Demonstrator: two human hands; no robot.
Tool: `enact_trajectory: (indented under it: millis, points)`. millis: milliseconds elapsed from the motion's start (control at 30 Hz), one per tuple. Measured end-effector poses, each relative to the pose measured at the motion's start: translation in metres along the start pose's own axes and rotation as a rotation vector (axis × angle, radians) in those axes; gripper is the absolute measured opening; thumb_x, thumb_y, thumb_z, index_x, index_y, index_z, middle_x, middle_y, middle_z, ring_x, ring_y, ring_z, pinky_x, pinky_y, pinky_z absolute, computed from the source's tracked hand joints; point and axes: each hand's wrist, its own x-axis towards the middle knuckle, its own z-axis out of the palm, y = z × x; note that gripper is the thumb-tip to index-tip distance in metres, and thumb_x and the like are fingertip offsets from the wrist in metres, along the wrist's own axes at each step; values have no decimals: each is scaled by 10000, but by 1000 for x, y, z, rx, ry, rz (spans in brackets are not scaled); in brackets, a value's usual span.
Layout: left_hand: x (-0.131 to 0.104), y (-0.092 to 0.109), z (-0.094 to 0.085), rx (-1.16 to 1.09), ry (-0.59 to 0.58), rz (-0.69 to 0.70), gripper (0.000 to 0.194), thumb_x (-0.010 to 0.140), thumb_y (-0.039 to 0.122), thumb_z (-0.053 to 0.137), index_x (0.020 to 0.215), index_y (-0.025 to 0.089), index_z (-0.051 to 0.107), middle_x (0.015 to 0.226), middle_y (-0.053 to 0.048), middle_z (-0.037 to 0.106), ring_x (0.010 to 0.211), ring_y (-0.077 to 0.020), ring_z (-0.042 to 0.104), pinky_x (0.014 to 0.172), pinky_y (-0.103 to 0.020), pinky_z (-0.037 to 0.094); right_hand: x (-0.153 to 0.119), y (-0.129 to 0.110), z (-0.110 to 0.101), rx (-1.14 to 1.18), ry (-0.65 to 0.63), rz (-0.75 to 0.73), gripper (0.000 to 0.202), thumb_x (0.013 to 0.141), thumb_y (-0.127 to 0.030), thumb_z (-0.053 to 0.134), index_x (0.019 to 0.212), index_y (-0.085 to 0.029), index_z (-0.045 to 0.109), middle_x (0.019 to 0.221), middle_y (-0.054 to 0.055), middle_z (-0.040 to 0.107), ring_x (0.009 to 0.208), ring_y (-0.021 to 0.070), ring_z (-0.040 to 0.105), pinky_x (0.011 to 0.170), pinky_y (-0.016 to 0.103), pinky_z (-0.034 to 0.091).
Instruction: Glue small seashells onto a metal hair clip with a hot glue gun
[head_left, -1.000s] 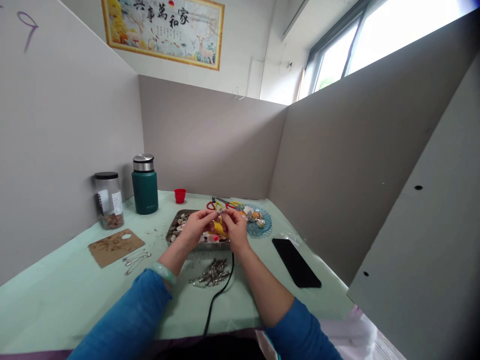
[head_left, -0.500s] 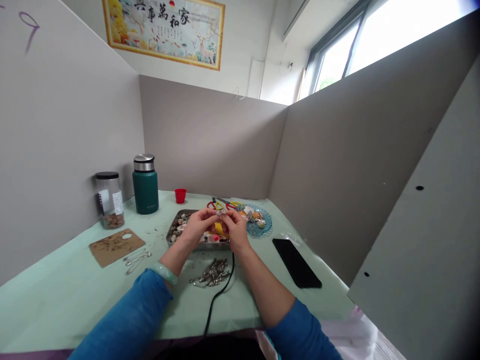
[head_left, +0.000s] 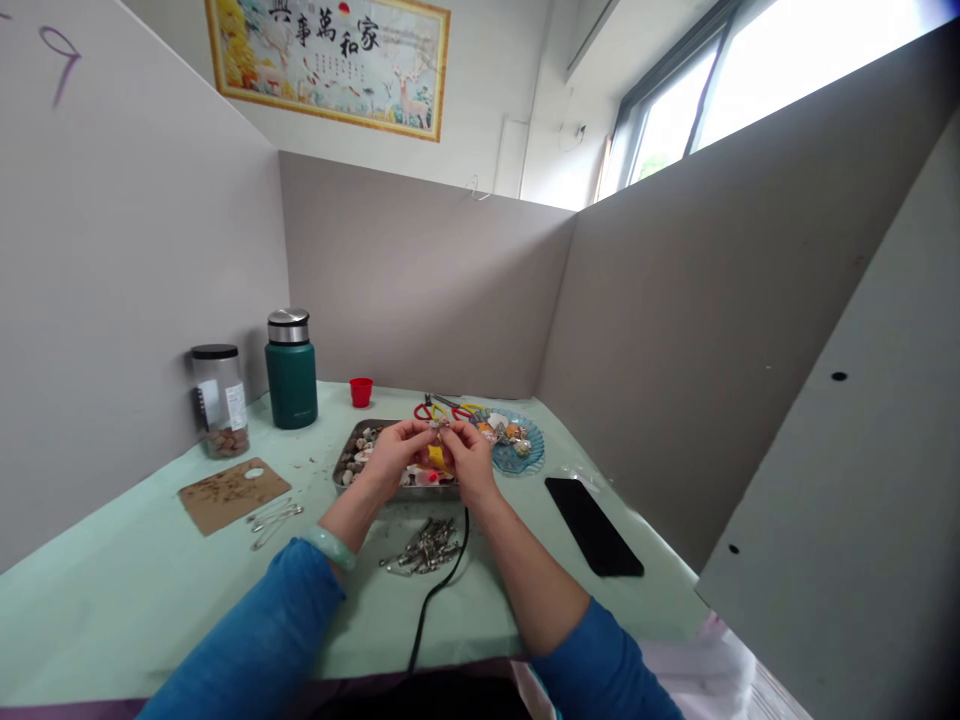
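- Left fingers and right fingers: tips pinching one small piece between them; its details too small to tell.
- Piece: held over the far part of the metal tray, which contains mixed small items.
- From the hands: pile of small metal parts, 6 o'clock; blue plate, 3 o'clock; phone, 4 o'clock; red cup, 10 o'clock.

Grey tray, mint-green cloth
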Motion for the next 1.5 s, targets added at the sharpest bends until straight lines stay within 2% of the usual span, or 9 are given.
enact_trajectory:
  millis: [267, 500, 1067, 1333, 1500]
  points:
    - [1, -2, -1, -31, -34, 14, 277, 608, 303, 762, 776, 126, 633, 551, 22, 577, 454, -75, 486, 478, -206, 421, 1, 4, -1, -25, 29, -57, 230, 702, -387, 647, 712, -181, 547, 472, -78, 415, 402, 63, 302, 401, 202, 232]
    - [0, -1, -1, -29, -1, 28, 269, 590, 288, 772, 771, 128, 653, 551, 23, 580, 456, -69, 485, 478, -195, 411, 1, 3, -1, -27, 35, -55, 233, 700, -386, 651, 707, -182, 540, 463, -82, 403, 402, 63, 303, 404, 203, 237]
    - [2, -3, -3, -57, -18, 25, 226, 639, 297, 728, 731, 119, 625, 532, 18, 559, 457, -72, 488, 493, -195, 405, 2, 6, -1, -59, 48, -35, 231, 685, -371, 661, 721, -173, 547, 499, -69, 445, 412, 66, 327, 408, 202, 270]
    - [-1, 0, 1, 0, 35, 21, 253, 607, 308, 743, 722, 128, 607, 517, 28, 548, 441, -75, 477, 477, -198, 407, 4, 8, -2, -43, 59, -40, 244, 663, -378, 671, 752, -169, 580, 522, -64, 474, 409, 61, 325, 397, 203, 264]
    - [-4, 4, 6, 68, 42, 77, 268, 605, 336, 742, 722, 141, 600, 545, 25, 564, 437, -73, 479, 452, -191, 399, 2, 5, -2, -19, 35, -58, 237, 677, -384, 666, 755, -179, 575, 520, -65, 456, 408, 62, 319, 394, 203, 248]
